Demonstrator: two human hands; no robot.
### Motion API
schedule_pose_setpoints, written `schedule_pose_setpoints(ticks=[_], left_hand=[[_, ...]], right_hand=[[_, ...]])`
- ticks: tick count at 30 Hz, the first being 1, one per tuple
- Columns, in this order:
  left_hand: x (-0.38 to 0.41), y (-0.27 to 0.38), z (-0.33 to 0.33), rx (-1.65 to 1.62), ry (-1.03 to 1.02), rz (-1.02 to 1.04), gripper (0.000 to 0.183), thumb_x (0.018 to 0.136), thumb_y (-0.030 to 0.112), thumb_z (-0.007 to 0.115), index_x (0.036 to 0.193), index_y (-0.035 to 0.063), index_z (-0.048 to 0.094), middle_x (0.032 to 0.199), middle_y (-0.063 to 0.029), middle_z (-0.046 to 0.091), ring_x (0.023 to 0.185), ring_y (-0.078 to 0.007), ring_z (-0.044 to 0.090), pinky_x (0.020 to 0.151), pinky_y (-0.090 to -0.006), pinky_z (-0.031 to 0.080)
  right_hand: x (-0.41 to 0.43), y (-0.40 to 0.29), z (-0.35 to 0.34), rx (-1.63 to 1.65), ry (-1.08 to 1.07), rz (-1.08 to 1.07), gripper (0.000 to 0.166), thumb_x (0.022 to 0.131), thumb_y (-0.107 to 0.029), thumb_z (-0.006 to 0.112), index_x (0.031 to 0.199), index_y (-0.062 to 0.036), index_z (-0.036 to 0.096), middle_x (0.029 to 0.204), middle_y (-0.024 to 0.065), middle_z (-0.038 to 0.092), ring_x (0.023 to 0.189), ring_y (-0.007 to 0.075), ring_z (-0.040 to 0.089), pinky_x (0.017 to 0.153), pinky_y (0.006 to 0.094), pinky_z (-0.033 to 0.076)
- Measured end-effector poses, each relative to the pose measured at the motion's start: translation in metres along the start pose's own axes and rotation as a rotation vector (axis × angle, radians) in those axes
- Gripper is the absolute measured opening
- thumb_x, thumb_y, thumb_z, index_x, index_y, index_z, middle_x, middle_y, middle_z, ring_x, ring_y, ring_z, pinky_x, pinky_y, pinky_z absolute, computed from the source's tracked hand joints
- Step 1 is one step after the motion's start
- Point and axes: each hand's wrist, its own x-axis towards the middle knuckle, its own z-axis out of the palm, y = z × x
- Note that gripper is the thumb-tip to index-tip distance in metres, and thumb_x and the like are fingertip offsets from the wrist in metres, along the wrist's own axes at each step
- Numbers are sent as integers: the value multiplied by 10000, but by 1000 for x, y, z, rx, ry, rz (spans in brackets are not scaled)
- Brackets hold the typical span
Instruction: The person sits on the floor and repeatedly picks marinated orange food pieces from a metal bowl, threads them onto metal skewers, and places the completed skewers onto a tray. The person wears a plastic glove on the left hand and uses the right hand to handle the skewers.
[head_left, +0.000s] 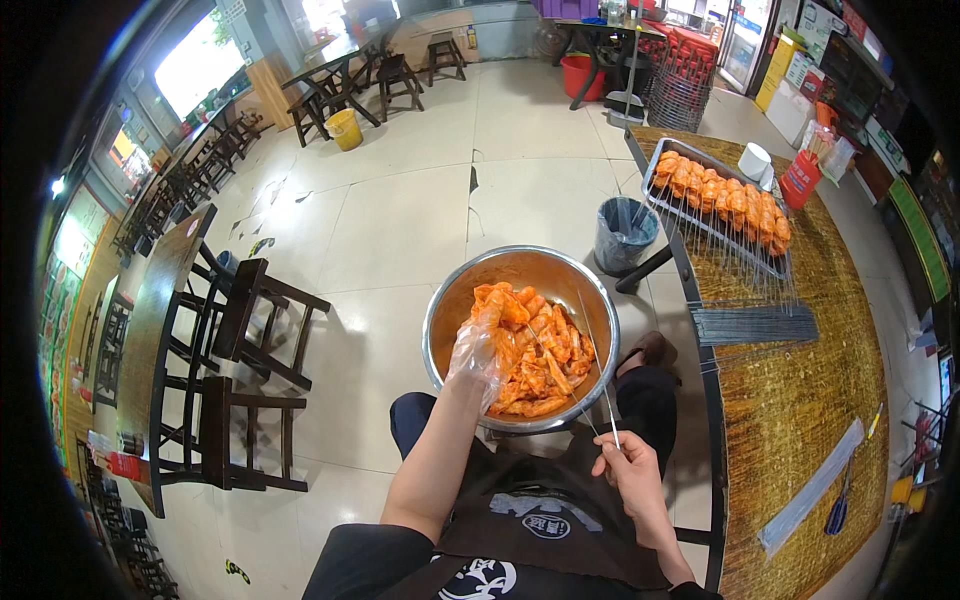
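Note:
A round stainless-steel bowl (523, 261) stands before me, between my knees, part full of orange-red marinated meat pieces (536, 397) that look like chicken wings. My left hand (477, 346), in a clear plastic glove, grips a marinated piece (504, 306) over the bowl's left side. Just beyond the near right rim, my bare right hand (631, 469) pinches two thin metal skewers (613, 427) that reach up across the bowl. One skewer slants towards the piece at my left hand; whether its tip is in the meat is hidden. The other points up the bowl's right wall.
On the wooden table (787, 420) at my right lie a metal tray (651, 180) of skewered meat, a bundle of bare skewers (754, 324), a clear plastic sleeve (814, 487) and scissors (838, 514). A lined bin (622, 255) stands beyond the bowl. Dark stools (255, 315) are at left.

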Motion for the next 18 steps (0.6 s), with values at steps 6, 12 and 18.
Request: schedule_pose_setpoints(ticks=[6,12,18], left_hand=[[15,-13,-33,81,-18,5,331,993,145,479,1280,-18,459,1200,-180,576,1093,-293,607,918,-434,562],[1,-11,-15,34,-61,-28,356,980,143,497,1291,-21,440,1217,-186,560,1098,-301,602,906,-434,571],[0,-10,-31,52,-168,-24,394,947,133,561,1286,-28,442,1223,-183,556,1078,-289,613,889,-415,582]], right_hand=[[1,-4,0,30,-7,19,136,963,-87,531,1028,-28,634,656,14,614,471,4,382,440,168,276],[5,-3,-4,36,-20,4,127,958,-94,544,1010,-28,639,656,24,621,458,13,379,431,175,274],[6,-5,1,252,-103,73,125,960,-95,540,1012,-21,627,649,46,608,427,29,353,405,190,251]])
